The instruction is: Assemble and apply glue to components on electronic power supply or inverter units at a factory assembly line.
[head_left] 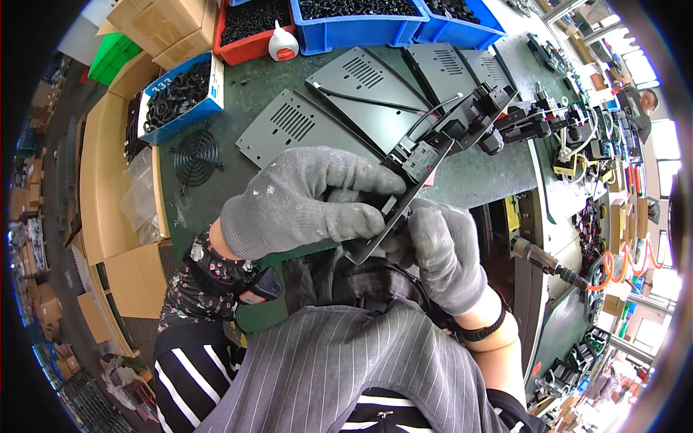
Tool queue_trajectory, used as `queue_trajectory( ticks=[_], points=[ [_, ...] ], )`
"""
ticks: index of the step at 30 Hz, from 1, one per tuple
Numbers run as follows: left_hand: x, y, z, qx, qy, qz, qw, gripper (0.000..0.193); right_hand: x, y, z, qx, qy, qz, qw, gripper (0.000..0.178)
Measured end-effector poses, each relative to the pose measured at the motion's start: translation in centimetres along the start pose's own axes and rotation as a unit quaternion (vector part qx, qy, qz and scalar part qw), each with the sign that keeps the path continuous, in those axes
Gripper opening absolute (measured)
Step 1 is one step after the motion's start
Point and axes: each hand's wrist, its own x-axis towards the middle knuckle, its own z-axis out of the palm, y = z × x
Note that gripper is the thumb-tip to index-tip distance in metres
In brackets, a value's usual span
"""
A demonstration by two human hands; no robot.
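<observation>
Hands [307, 202] gloved, L pinching blk panel [411, 191], R at its edge

Brightly lit; windows [665, 141] glare at right; edges bend toward a black rim, seemingly soft.

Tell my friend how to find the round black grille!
Find the green workbench. At its left, just below the blue-and-white box, lies the grille: a flat circle of rings, unlike the slotted grey plates to its right.
</observation>
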Motion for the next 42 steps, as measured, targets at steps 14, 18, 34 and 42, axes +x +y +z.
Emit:
queue_trajectory(
  ticks=[14, 18, 34, 42],
  points=[
    [-1.6, 0.5, -1.2, -0.021, -0.111, 0.114, 0.987, 0.043, 0.4, 0.1, -0.1, -0.298, 0.083, -0.201, 0.929, 0.039],
    [-0.2, -0.2, -0.4, 0.116, 0.028, 0.086, 0.989, 0.049, 0.6, 0.1, 0.1, -0.300, 0.093, -0.214, 0.925, 0.040],
    [-1.9, 0.1, -0.9, 0.048, -0.070, 0.100, 0.991, 0.049, 0.2, 0.2, 0.0, -0.325, 0.076, -0.193, 0.923, 0.045],
    [-1.3, -0.6, -0.1, 0.062, -0.024, 0.063, 0.996, 0.057, 0.1, 0.0, -0.1, -0.258, 0.042, -0.180, 0.948, 0.046]
  ],
)
